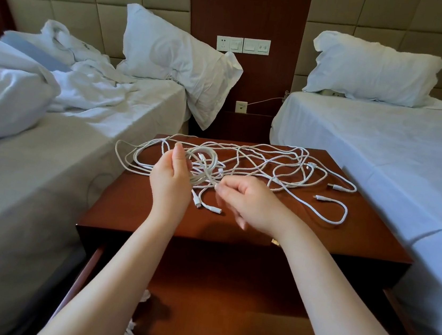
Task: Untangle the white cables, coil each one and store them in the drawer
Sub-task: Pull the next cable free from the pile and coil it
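A tangle of white cables (264, 167) sprawls over the top of the brown nightstand (317, 235). My left hand (169, 180) holds a partly wound coil of white cable (203, 165) above the left part of the top. My right hand (246, 201) pinches a strand of the same cable just right of the coil. Two plug ends (206, 206) dangle below the coil. Under my forearms the drawer (223, 320) stands pulled out, and white cable bits (130, 331) show at its left side behind my left arm.
Beds with white sheets flank the nightstand, the left bed (50, 146) with rumpled bedding and a pillow, the right bed (383, 148) made with a pillow. Wall sockets and switches (243, 44) sit on the wood panel behind. A loose cable loop (331, 208) lies at the right of the top.
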Motion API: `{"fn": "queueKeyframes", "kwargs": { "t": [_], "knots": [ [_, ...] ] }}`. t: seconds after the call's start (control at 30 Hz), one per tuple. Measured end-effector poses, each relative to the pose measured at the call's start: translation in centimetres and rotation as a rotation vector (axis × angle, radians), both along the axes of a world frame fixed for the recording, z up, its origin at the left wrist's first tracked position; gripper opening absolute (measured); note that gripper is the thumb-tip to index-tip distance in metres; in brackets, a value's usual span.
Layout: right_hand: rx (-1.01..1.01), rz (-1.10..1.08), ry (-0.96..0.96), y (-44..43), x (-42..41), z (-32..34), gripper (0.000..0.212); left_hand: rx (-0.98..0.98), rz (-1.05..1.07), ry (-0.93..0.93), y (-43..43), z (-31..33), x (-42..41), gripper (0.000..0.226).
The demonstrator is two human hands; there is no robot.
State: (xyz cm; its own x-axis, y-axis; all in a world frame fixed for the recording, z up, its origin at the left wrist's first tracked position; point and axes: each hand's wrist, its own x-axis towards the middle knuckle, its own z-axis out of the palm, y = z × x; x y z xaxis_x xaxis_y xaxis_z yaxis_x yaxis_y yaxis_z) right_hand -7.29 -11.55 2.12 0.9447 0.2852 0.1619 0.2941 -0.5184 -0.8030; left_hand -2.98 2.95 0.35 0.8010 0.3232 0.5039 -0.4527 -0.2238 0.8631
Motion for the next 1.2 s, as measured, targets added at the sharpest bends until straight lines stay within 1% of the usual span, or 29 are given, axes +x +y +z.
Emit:
{"fn": "queueKeyframes", "kwargs": {
  "t": [0.07, 0.17, 0.3, 0.37, 0.43, 0.5, 0.53, 0.6, 0.77, 0.83, 0.93, 1.03, 1.13, 1.2],
  "knots": [
    [0.016, 0.034, 0.06, 0.2, 0.3, -0.7, 0.033, -0.05, -0.033, 0.013, 0.1, 0.2, 0.0, 0.046],
    [0.113, 0.075, 0.146, 0.0, 0.5, -1.2, 0.031, -0.148, -0.139, 0.068, -0.2, 0.5, -0.3, 0.047],
    [0.25, 0.114, 0.218, -1.2, 0.5, -1.5, 0.029, -0.35, -0.455, 0.163, -1.3, 1.5, -1.3, 0.044],
    [0.359, 0.141, 0.24, -2.0, 0.5, -1.7, 0.028, -0.377, -0.608, 0.192, -1.8, 2.0, -1.8, 0.047],
    [0.472, 0.132, 0.244, -2.9, 0.6, -1.9, 0.029, -0.36, -0.756, 0.225, -2.1, 2.4, -2.4, 0.045],
    [0.536, 0.067, 0.231, -3.8, 0.8, -2.3, 0.027, -0.265, -0.876, 0.238, -2.5, 2.8, -3.2, 0.041],
    [0.559, 0.033, 0.215, -4.2, 0.9, -2.3, 0.024, -0.177, -0.9, 0.239, -2.8, 2.9, -3.5, 0.042],
    [0.596, -0.012, 0.177, -4.7, 1.0, -2.2, 0.021, 0.015, -0.907, 0.252, -3.3, 2.8, -4.2, 0.042],
    [0.645, -0.098, 0.068, -5.1, 0.8, -1.1, 0.029, 0.402, -0.862, 0.325, -3.2, 2.2, -4.6, 0.045],
    [0.64, -0.146, 0.008, -5.2, 0.7, -1.0, 0.032, 0.525, -0.88, 0.348, -3.3, 2.2, -4.9, 0.044],
    [0.622, -0.175, -0.056, -5.0, 0.6, -0.8, 0.033, 0.584, -0.948, 0.399, -3.6, 2.2, -5.2, 0.04],
    [0.619, -0.217, -0.12, -4.7, 0.6, -0.6, 0.033, 0.61, -0.967, 0.427, -3.0, 2.1, -4.7, 0.042],
    [0.609, -0.239, -0.164, -4.0, 0.6, -0.2, 0.033, 0.637, -0.934, 0.427, -2.6, 2.2, -4.4, 0.041],
    [0.63, -0.268, -0.176, -3.9, 0.5, 0.2, 0.032, 0.644, -0.848, 0.417, -2.7, 2.0, -4.2, 0.04]
  ]
}}
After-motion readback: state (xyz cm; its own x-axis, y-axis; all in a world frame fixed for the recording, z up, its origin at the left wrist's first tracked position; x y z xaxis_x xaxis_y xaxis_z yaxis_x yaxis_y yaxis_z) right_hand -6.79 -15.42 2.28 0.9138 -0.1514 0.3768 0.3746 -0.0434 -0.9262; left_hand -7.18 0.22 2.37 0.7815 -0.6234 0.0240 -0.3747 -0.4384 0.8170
